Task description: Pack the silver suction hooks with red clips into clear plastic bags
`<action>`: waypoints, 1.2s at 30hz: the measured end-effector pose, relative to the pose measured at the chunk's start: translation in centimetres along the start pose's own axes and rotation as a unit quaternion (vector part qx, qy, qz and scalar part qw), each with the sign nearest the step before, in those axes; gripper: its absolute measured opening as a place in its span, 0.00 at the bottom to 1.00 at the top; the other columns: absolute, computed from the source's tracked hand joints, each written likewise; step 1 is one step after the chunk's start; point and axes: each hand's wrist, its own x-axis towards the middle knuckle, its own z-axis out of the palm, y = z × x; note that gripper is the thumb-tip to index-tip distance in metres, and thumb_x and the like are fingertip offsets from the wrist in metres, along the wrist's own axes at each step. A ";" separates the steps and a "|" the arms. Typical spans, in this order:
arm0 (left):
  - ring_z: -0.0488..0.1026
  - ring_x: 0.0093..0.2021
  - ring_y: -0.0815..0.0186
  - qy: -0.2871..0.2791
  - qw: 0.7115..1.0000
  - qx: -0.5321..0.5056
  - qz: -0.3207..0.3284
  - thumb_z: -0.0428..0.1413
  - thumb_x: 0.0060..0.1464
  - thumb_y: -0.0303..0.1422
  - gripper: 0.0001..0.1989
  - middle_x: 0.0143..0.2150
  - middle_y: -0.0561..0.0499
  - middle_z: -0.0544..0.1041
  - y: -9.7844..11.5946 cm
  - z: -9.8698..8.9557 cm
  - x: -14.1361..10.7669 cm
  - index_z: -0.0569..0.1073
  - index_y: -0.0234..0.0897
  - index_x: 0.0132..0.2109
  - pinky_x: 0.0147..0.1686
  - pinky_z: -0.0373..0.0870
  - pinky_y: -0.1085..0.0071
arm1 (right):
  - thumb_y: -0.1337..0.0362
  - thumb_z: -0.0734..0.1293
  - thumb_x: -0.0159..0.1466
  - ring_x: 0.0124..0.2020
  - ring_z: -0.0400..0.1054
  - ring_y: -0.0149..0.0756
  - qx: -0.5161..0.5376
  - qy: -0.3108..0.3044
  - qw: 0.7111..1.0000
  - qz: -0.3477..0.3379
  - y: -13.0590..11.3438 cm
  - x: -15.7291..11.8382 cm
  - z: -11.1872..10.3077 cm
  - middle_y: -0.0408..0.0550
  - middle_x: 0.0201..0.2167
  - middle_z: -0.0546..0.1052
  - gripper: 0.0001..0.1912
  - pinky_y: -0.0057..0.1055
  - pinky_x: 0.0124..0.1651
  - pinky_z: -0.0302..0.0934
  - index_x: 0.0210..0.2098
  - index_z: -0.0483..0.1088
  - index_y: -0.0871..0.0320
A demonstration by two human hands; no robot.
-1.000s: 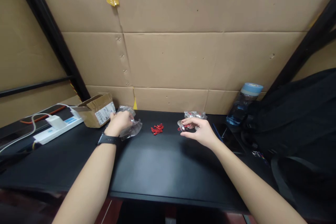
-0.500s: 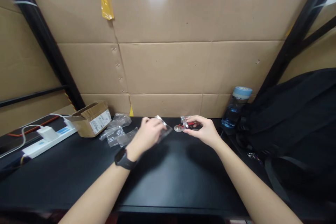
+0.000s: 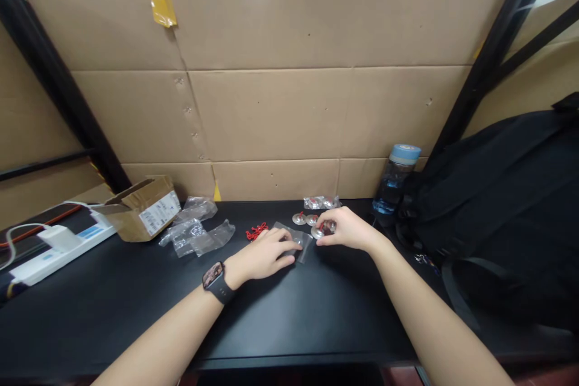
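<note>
My left hand, with a dark watch at its wrist, rests fingers apart on a clear plastic bag on the black table. Just beyond it lies a bundle of red cord. My right hand has thumb and fingers around small silver finger cymbals; how many it grips is partly hidden. Left of those fingers, two more cymbals with red loops lie flat on the table. Behind them are cymbals in clear wrapping.
Crumpled clear bags lie beside an open cardboard box on the left. A white power strip runs along the left edge. On the right stand a blue-lidded bottle and a black backpack. Cardboard walls the back.
My left hand has set the clear bag down on the table and its fingers have spread. My right hand has moved slightly nearer with cymbals. The view has shifted a little to the right.
</note>
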 end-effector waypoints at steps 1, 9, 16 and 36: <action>0.69 0.57 0.57 -0.012 1.000 -0.003 -0.005 0.51 0.68 0.41 0.18 0.57 0.47 0.71 0.0 0.0 -0.1 0.71 0.53 0.62 0.58 0.67 0.59 | 0.56 0.79 0.51 0.30 0.71 0.34 -0.001 -0.011 1.000 -0.003 -0.2 0.1 0.3 0.43 0.29 0.80 0.16 0.27 0.34 0.60 0.36 0.80 0.56; 0.60 0.67 0.48 -0.056 0.998 -0.009 -0.018 0.52 0.67 0.44 0.22 0.68 0.48 0.63 0.1 0.3 -0.3 0.66 0.63 0.66 0.63 0.60 0.45 | 0.59 0.79 0.52 0.28 0.71 0.34 -0.033 -0.052 0.998 -0.030 -0.9 0.2 2.1 0.43 0.27 0.79 0.13 0.27 0.32 0.59 0.35 0.80 0.57; 0.52 0.72 0.41 -0.090 0.996 -0.015 -0.017 0.53 0.65 0.46 0.25 0.74 0.48 0.56 0.0 0.3 -0.3 0.62 0.65 0.68 0.65 0.54 0.37 | 0.60 0.79 0.51 0.27 0.71 0.34 -0.068 -0.072 0.995 -0.008 0.0 0.1 2.4 0.42 0.25 0.79 0.11 0.27 0.30 0.57 0.32 0.80 0.55; 0.46 0.75 0.44 -0.110 0.992 -0.065 0.008 0.56 0.63 0.47 0.25 0.77 0.52 0.49 -0.7 0.4 -0.2 0.65 0.64 0.66 0.67 0.44 0.35 | 0.66 0.74 0.58 0.29 0.74 0.33 0.044 -0.075 0.996 -0.016 -0.5 0.5 3.5 0.44 0.30 0.79 0.06 0.26 0.34 0.63 0.37 0.79 0.57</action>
